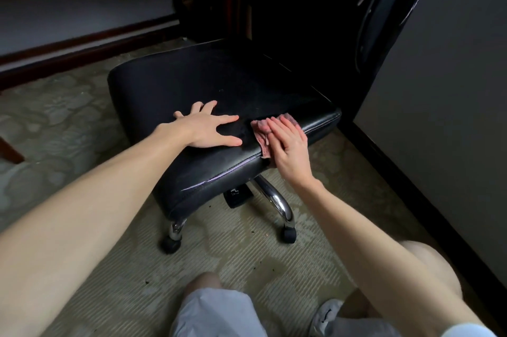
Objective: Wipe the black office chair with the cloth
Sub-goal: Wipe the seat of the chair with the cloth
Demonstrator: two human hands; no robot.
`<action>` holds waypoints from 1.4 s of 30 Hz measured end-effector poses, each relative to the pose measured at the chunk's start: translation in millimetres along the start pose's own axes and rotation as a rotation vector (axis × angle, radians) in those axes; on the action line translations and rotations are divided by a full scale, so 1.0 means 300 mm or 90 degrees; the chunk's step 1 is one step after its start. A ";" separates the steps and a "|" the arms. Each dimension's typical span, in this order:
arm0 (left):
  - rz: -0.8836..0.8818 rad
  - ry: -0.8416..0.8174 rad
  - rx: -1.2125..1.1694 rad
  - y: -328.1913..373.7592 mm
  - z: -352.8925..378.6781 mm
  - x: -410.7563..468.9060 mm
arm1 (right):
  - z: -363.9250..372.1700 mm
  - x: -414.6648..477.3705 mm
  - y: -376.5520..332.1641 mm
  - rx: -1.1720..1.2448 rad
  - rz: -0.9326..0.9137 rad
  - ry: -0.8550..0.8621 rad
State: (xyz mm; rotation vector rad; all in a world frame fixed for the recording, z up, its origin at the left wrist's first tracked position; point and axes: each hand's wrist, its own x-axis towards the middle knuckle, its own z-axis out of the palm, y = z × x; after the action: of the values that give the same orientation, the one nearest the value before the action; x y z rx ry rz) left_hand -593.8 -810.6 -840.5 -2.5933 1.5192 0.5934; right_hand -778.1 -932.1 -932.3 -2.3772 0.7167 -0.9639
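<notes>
The black office chair [233, 84] stands in the middle of the head view, its padded seat toward me and its backrest rising at the upper right. My left hand [208, 128] lies flat on the seat's near part, fingers spread, holding nothing. My right hand [288, 147] presses a pink cloth [260, 130] against the seat's near right edge. The cloth drapes over that edge and is partly hidden under my palm.
A chrome base with black casters [288, 235] shows under the seat. A dark wooden desk frame [82, 42] runs along the left and back. A grey wall panel with dark skirting [439, 103] stands close on the right. My knees and a white shoe [326, 314] rest on patterned carpet.
</notes>
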 end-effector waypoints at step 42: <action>0.016 -0.033 -0.003 -0.060 0.031 -0.091 | 0.204 -0.338 -0.336 0.138 0.031 0.097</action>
State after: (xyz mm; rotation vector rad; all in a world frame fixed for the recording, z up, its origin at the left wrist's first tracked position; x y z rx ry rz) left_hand -593.2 -776.6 -841.3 -2.5447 1.5388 0.6628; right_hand -767.0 -779.7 -960.9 -2.1069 0.6849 -1.1500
